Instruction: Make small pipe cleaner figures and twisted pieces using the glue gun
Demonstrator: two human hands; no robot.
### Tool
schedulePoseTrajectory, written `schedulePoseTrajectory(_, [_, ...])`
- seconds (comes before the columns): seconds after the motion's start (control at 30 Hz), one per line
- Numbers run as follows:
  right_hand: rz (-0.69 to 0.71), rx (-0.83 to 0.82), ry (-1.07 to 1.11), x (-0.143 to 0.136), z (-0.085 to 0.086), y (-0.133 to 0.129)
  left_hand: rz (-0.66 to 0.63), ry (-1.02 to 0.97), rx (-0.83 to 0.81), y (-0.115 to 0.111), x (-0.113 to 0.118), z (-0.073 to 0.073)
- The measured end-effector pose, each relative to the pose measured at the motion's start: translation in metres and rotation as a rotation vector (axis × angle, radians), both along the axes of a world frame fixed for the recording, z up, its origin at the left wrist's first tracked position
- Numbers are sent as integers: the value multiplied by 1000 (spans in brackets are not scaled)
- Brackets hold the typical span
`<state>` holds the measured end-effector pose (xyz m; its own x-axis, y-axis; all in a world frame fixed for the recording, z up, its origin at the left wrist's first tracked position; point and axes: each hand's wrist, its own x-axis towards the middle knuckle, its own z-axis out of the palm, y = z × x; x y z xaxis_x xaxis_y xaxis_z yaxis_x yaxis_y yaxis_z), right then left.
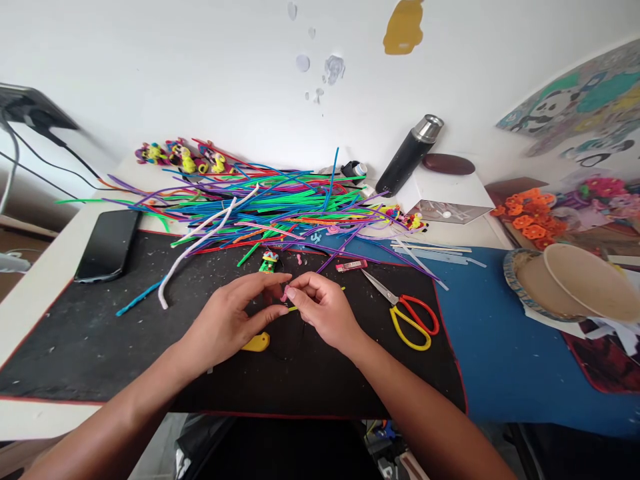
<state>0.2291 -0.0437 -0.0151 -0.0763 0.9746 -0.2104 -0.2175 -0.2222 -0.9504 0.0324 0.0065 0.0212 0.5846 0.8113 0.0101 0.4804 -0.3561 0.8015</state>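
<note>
Over the black mat, my right hand pinches a small pink piece between thumb and fingers. My left hand curves in from the other side, its thumb tip close to a short yellow-green strip; its fingers partly hide what it grips. A small green figure stands just beyond my left fingers. Below my left hand lies a yellow tool handle, partly covered. To the right of my right hand rest scissors with red and yellow handles, blades apart.
Colourful pipe cleaners are heaped along the back. A phone lies at the left. A black flask leans beside a white box. Bowls and orange flowers occupy the right.
</note>
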Motion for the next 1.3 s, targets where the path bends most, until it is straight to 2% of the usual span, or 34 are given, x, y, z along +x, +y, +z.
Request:
schedulePoseTrajectory(0.17, [6, -2, 12, 1, -3, -1, 38, 19, -33, 1, -4, 5])
schedulePoseTrajectory(0.47, [-3, -7, 43, -1, -3, 0, -31, -5, 44, 0, -2, 5])
schedulePoseTrajectory(0.9, [2, 8, 53, 0, -8, -2, 2, 3, 46, -3, -1, 10])
schedulePoseTrajectory(1.0, [-4, 2, 56, 0, -7, -2, 56, 33, 71, 1, -9, 13])
schedulePoseTrajectory(1.17, [-41, -16, 69, 3, -4, -3, 243, 125, 212, 10, -38, 25])
schedulePoseTrajectory(1.23, [-49, -29, 69, 3, -3, -2, 205, 123, 266, 4, -49, 27])
schedulePoseTrajectory(1.3, [-53, -38, 70, 3, -2, -1, 91, 127, 305, -11, -55, 24])
